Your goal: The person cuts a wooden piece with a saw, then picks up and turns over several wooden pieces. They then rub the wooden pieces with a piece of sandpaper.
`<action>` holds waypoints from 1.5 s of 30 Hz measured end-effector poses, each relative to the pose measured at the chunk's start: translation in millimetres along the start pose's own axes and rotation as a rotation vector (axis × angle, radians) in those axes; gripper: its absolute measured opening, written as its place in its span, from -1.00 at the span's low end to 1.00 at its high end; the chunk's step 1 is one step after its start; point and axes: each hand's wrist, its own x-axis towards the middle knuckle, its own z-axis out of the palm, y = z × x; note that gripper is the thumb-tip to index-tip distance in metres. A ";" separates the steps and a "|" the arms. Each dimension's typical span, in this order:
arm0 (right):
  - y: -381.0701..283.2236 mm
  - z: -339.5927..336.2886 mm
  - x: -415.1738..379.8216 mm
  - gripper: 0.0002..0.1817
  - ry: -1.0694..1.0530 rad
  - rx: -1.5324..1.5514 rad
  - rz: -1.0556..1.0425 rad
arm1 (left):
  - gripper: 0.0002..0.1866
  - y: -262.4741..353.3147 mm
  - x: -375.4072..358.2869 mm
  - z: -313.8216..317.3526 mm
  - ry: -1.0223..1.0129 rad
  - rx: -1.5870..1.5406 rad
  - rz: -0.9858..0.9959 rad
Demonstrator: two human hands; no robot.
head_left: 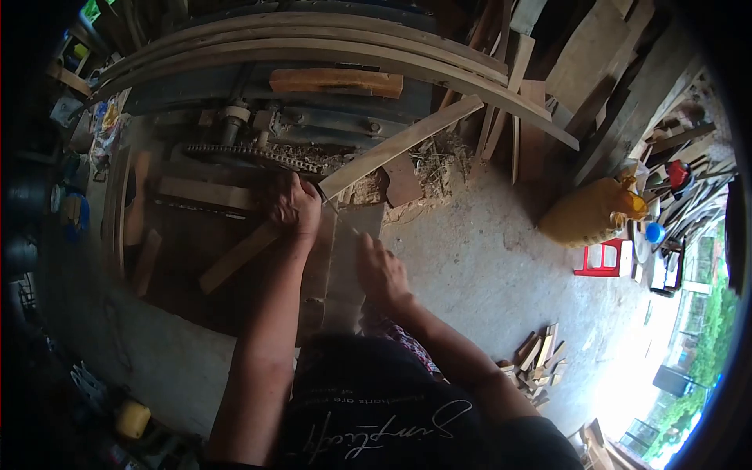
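A long pale wood strip (403, 146) runs slantwise across the work, from a lower-left end to an upper-right end. My left hand (298, 207) is closed around its middle, and a small dark edge shows beside the fingers. Just right of it, my right hand (382, 270) has its fingers curled in, with a thin light tip poking out toward the strip; I cannot tell what it belongs to. Below both hands lies a flat grey board (345, 266).
Beyond the strip is a machine with a chain (251, 154) and wood shavings (439, 168). Long planks (313, 45) arch across the back. To the right are a yellow sack (587, 210), a red stool (605, 258) and a heap of offcuts (539, 358) on the floor.
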 end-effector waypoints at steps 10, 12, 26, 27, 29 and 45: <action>-8.0 1.5 7.7 -0.83 -0.070 0.021 0.042 | -0.80 2.1 -0.1 -8.3 -0.083 -0.071 -0.036; -7.1 8.8 8.5 -0.82 -0.064 0.002 0.046 | -0.83 4.9 -1.6 -6.8 -0.103 -0.030 -0.076; -7.2 16.9 40.2 -0.84 -0.016 0.022 0.003 | -0.82 4.6 -2.0 -9.6 -0.070 -0.045 -0.031; -10.3 16.4 44.7 -0.84 -0.066 0.029 0.011 | -0.82 3.9 -2.9 -8.1 -0.069 -0.043 -0.027; -11.7 10.4 38.6 -0.83 -0.111 0.031 0.021 | -0.83 4.0 -2.9 -3.8 0.028 -0.043 -0.003; -11.9 25.9 50.9 -0.70 0.013 -0.021 -0.058 | -0.82 3.1 0.9 -4.3 -0.002 0.039 0.028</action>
